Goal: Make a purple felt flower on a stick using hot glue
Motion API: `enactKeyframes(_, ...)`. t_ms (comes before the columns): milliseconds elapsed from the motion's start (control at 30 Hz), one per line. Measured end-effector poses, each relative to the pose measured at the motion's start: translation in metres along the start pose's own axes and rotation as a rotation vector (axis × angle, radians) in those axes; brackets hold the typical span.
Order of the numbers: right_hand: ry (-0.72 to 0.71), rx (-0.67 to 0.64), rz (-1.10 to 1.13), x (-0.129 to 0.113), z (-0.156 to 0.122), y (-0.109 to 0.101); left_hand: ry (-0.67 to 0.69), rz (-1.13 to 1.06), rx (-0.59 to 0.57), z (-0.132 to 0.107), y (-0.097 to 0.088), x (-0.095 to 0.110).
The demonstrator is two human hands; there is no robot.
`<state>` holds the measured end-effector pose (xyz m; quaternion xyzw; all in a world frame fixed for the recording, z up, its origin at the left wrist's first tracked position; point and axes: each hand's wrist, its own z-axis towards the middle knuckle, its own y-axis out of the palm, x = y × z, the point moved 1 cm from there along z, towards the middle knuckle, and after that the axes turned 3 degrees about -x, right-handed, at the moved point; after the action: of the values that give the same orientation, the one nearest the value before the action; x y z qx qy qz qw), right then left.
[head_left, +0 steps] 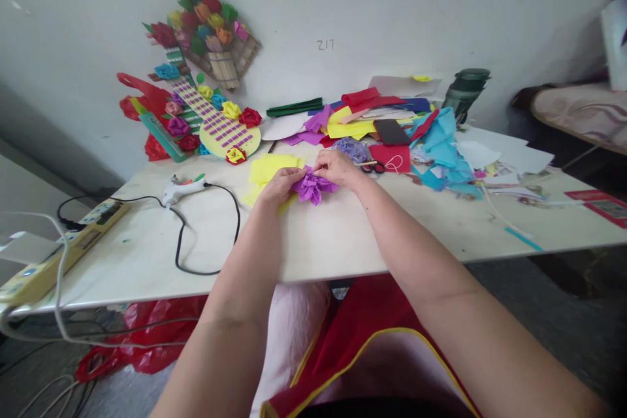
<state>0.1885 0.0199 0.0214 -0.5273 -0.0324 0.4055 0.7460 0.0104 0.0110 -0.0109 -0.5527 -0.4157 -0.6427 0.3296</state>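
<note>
Both hands (337, 168) pinching purple ppr flwr (312, 188) | ylw ppr (268, 168) under L | scissors (378, 168) by R

I am holding a purple paper flower (315, 189) with my left hand (283, 184) and right hand (337, 168), yellow paper (267, 168) is lying just behind, and a white glue gun (182, 192) is resting leftward on the table (333, 238)

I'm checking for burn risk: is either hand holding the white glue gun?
No, the left hand and right hand both hold the purple paper flower, while the white glue gun lies apart on the table.
</note>
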Motion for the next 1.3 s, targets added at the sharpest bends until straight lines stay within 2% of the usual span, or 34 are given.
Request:
enactKeyframes(300,-0.031,-0.015,0.044,0.001,-0.001,0.001,-0.008,0.054,0.024,-0.002,0.004,0.004)
enactKeyframes(400,-0.072,-0.040,0.037,0.003,-0.001,0.001,-0.004,0.075,0.025,-0.002,0.004,0.004)
enactKeyframes(533,-0.059,-0.076,0.022,0.007,0.000,0.003,0.012,0.126,0.020,-0.004,0.006,0.006)
enactKeyframes(867,0.016,-0.182,-0.223,-0.010,-0.003,-0.008,0.055,0.350,0.058,-0.005,0.008,0.008)
enactKeyframes(1033,0.033,-0.239,-0.238,-0.013,-0.004,-0.008,0.065,0.398,0.062,-0.004,0.006,0.008)
enactKeyframes(1167,-0.004,-0.159,-0.188,-0.010,-0.003,-0.005,0.065,0.325,0.063,-0.005,0.008,0.009)
enactKeyframes(1300,-0.033,-0.073,-0.121,-0.010,-0.002,-0.004,0.009,0.100,0.045,-0.004,0.008,0.009)
